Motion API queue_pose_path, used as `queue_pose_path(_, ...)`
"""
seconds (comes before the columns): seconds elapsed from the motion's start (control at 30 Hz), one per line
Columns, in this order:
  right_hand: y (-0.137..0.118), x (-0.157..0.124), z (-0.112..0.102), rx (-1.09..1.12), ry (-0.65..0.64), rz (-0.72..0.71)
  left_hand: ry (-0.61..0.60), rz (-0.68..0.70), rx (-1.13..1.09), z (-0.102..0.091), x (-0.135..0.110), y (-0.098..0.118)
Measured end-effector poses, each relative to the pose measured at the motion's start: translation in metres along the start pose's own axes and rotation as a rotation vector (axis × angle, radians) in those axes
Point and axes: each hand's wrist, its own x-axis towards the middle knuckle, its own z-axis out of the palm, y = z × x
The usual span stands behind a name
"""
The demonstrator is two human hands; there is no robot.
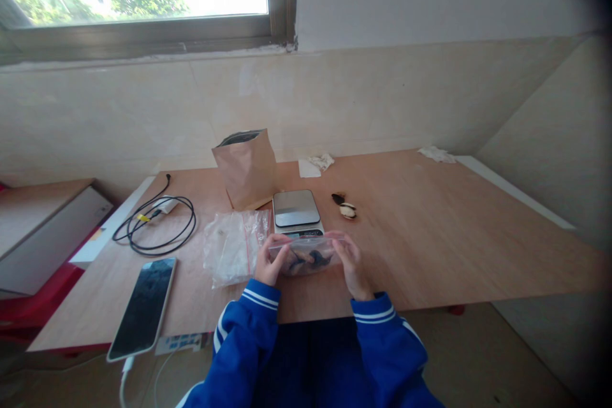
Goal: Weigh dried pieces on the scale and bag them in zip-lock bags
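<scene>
A small clear zip bag (308, 258) with dark and pale pieces inside is held between both hands above the near edge of the wooden table (430, 236). My left hand (270, 262) grips its left end, fingers closed along the top. My right hand (351, 261) grips the right end the same way. Just behind the bag stands a small silver kitchen scale (295, 209). Blue sleeves with white stripes cover both wrists.
A stack of clear zip bags (234, 245) lies left of the hands. A brown paper pouch (246, 169) stands open behind the scale. Two loose pieces (345, 206) lie right of it. A phone (143, 306) and a coiled black cable (157, 223) sit at the left; crumpled tissue (320, 162) at the back.
</scene>
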Motion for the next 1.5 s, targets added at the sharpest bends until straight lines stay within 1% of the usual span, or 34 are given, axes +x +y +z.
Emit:
queue_pose_path(0.07, -0.002, -0.001, 0.0, -0.008, -0.015, -0.005, -0.006, 0.011, 0.008, 0.0, -0.001, 0.0)
queue_pose_path(0.23, -0.004, -0.002, 0.003, -0.035, -0.008, -0.02, 0.079, 0.001, 0.037, 0.003, -0.001, -0.001)
queue_pose_path(0.33, -0.001, -0.001, 0.004, -0.049, 0.022, -0.042, 0.104, 0.046, 0.062, 0.003, -0.001, -0.002)
queue_pose_path(0.47, 0.002, 0.0, 0.004, -0.046, 0.036, -0.032, 0.133, 0.091, 0.093, 0.004, 0.0, 0.0)
queue_pose_path(0.67, 0.001, 0.0, 0.004, -0.059, 0.047, -0.045, 0.155, 0.075, 0.116, 0.006, -0.001, 0.006)
queue_pose_path(0.87, 0.002, -0.001, 0.004, -0.053, 0.041, -0.022, 0.163, 0.023, 0.105, 0.006, -0.001, 0.001)
queue_pose_path(0.97, 0.0, -0.001, 0.004, -0.048, 0.016, -0.001, 0.14, 0.009, 0.066, 0.005, -0.001, 0.0)
queue_pose_path(1.1, -0.003, -0.002, 0.003, -0.044, -0.038, 0.01, 0.039, -0.03, -0.003, 0.006, 0.0, 0.003)
queue_pose_path(1.17, -0.005, -0.002, 0.003, -0.048, -0.068, 0.006, 0.016, -0.051, -0.019, 0.007, 0.0, 0.006)
queue_pose_path(1.3, -0.009, -0.004, 0.005, -0.046, -0.119, 0.004, -0.002, -0.076, -0.02, 0.009, 0.001, 0.009)
queue_pose_path(1.5, -0.006, -0.006, 0.008, -0.079, -0.087, -0.018, 0.036, -0.059, -0.001, 0.008, 0.002, 0.004)
